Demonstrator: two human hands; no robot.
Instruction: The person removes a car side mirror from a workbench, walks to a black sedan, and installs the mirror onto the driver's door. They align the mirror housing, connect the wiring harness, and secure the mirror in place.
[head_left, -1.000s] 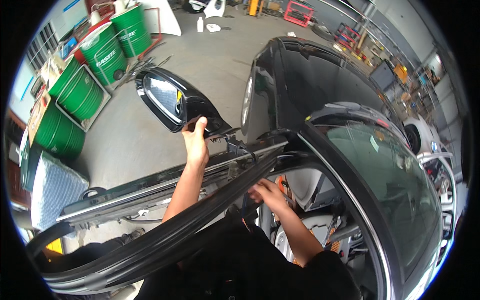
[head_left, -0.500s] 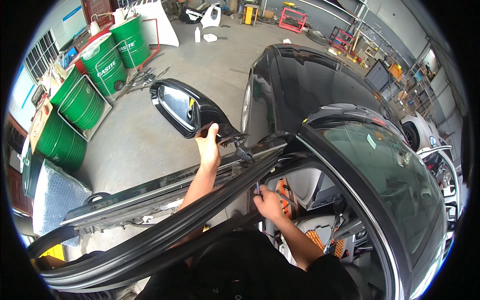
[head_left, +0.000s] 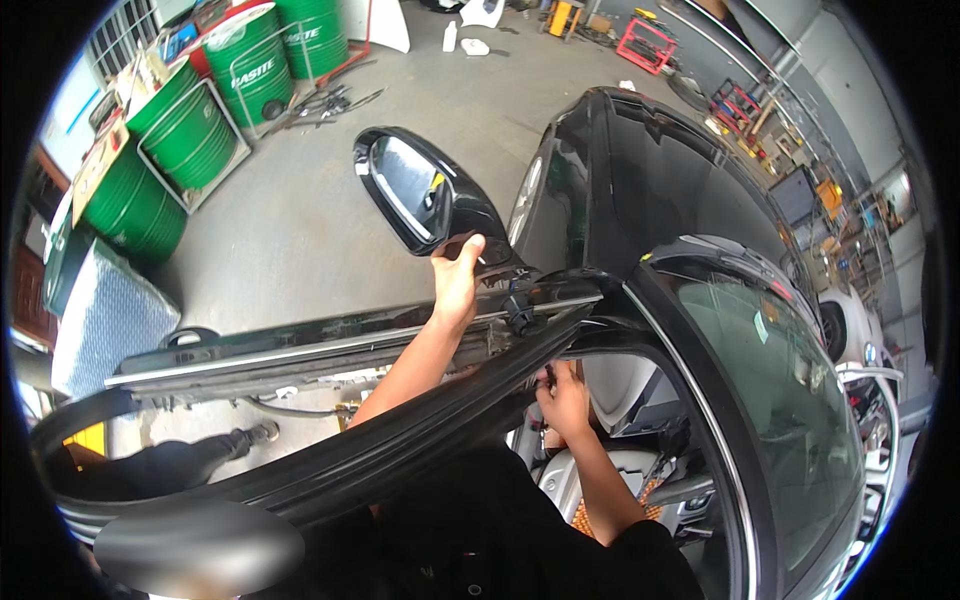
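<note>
My left hand is closed around the base of a black side mirror, holding it up outside the car door. The mirror's base, with its clips, hangs just above the door sill, by a black connector. Lower down, my right hand is inside the door frame by the front end of the opened door. Its fingers are pinched together; a small dark piece shows at the fingertips, too little to name. The black window frame passes over my left forearm.
The black car's bonnet and windscreen lie to the right. Green drums stand at the far left, near a silver bubble-foil sheet. Close by at the lower left is another person, whose dark trouser leg shows beyond the window frame.
The view has shifted, and the scene sits further right. My right hand has turned, and the rod-like thing at it no longer shows. Another person has come into view at lower left.
</note>
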